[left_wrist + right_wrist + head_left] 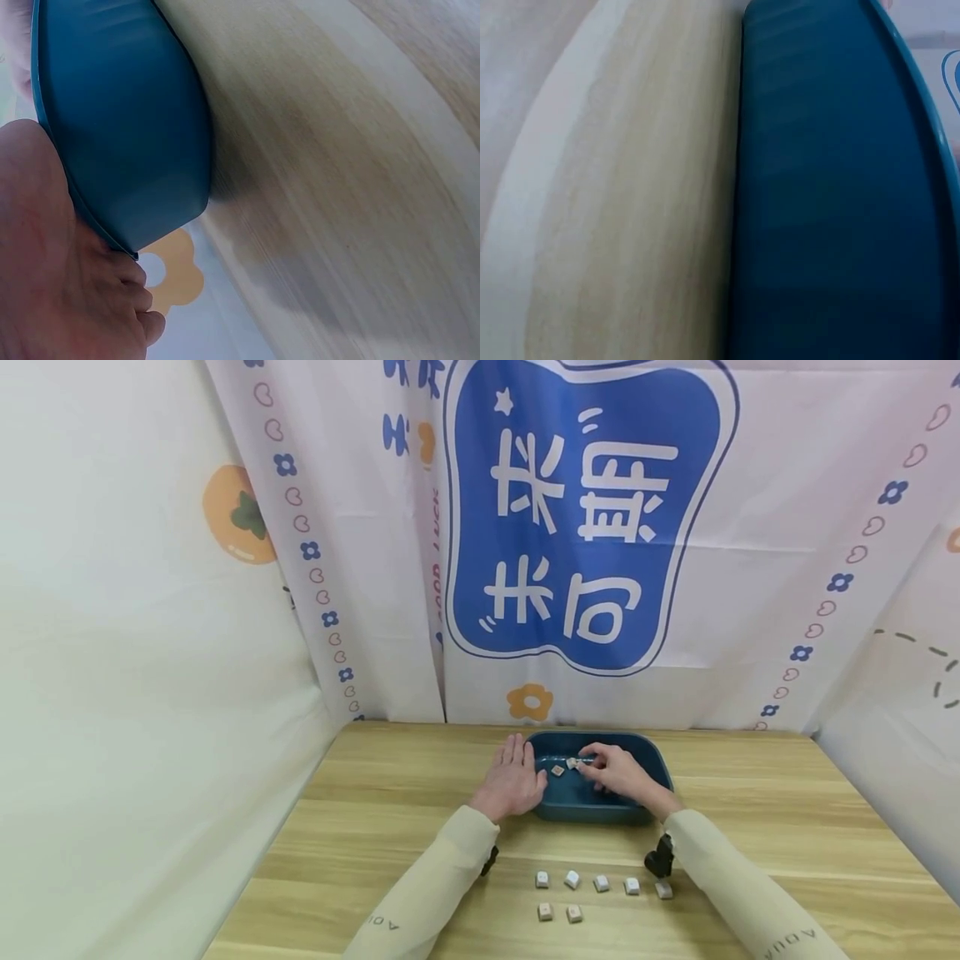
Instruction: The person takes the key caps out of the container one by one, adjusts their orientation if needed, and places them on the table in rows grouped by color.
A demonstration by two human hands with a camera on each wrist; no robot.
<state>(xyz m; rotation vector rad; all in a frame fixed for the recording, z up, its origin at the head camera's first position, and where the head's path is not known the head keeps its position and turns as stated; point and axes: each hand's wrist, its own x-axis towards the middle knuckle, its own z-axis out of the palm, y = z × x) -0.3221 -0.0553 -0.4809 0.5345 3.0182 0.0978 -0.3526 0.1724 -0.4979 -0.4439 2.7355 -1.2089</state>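
Observation:
A dark blue plastic tray [592, 812] stands on the table close to the back wall. My left hand [512, 779] lies along its left rim with the fingers straight; the left wrist view shows the palm side of that hand [52, 247] against the tray's outer wall [127, 127]. Reaching in from the right, my right hand [619, 773] has thumb and index finger closed at a small light keycap [573, 763]. Another keycap [557, 770] lies left of it on the tray floor. Only the tray's side [832, 187] and the table show in the right wrist view.
In front of the tray, several white keycaps [602, 882] form a row on the wooden table [390, 827], with two more keycaps [545, 912] nearer me. The rightmost keycap [663, 890] sits beside my right sleeve. A printed cloth [487, 693] hangs behind the table.

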